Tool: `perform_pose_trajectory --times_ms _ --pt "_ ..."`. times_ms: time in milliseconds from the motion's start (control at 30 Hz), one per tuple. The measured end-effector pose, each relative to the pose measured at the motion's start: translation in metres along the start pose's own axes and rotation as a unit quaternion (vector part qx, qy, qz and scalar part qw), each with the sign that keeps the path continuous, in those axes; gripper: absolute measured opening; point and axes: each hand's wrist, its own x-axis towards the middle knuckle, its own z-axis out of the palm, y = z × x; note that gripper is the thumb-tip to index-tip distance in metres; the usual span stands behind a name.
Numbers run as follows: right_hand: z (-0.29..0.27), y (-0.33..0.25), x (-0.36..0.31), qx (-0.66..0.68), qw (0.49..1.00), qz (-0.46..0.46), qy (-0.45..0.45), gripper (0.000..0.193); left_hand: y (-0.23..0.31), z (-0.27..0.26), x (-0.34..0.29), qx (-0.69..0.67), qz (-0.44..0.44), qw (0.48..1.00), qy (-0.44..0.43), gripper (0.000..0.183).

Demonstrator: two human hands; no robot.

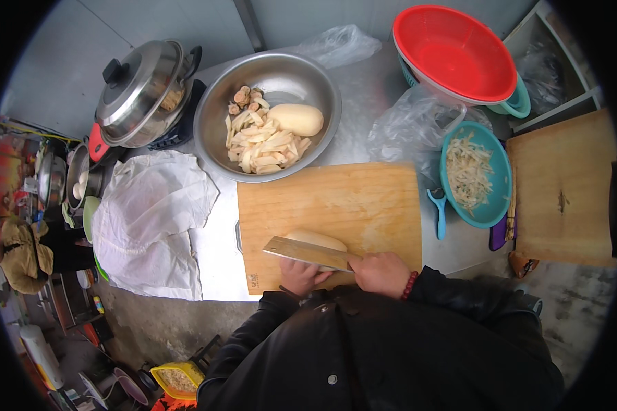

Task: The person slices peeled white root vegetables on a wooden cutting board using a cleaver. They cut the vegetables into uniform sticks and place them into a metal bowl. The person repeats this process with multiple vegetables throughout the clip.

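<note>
Right hand (pixel 380 272) gripping cleaver (pixel 308 252), left hand (pixel 300 275) steadying pale peeled vegetable (pixel 317 240) on cutting board (pixel 363 198)

Pale cream peeled root (pixel 315 240); steel-grey cleaver (pixel 308 253); tan wooden cutting board (pixel 336 205). Silver bowl (pixel 216 130) held cream strips (pixel 264 145). Red colander (pixel 452 51); teal basket (pixel 497 185) of pale shreds; white cloth (pixel 151 219); red bead bracelet (pixel 410 284); black sleeves.

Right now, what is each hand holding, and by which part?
The right hand grips the cleaver by its handle end. The left hand steadies the pale peeled vegetable on the cutting board at its near side.
</note>
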Motion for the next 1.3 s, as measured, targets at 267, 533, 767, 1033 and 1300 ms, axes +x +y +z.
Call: perform_pose_trajectory --times_ms 267,533,767,1033,1300 --pt "0.008 0.005 0.009 -0.03 1.0 -0.001 -0.004 0.012 -0.003 0.0 0.009 -0.017 0.039 0.997 0.058 0.042" --pt "0.005 0.0 0.017 -0.026 0.995 0.066 -0.065 0.015 -0.008 0.009 0.003 -0.052 0.052 0.994 0.075 0.051" --pt "0.002 -0.003 0.024 -0.018 0.993 0.087 -0.082 0.015 -0.005 0.009 0.006 -0.044 0.045 0.993 0.104 0.054" --pt "0.002 -0.003 0.032 -0.039 0.984 0.125 -0.122 0.016 -0.002 0.002 0.011 -0.038 0.034 0.995 0.088 0.055" --pt "0.002 0.003 0.032 -0.041 0.988 0.105 -0.11 0.017 -0.002 -0.015 0.036 -0.059 0.035 0.995 0.071 0.055"
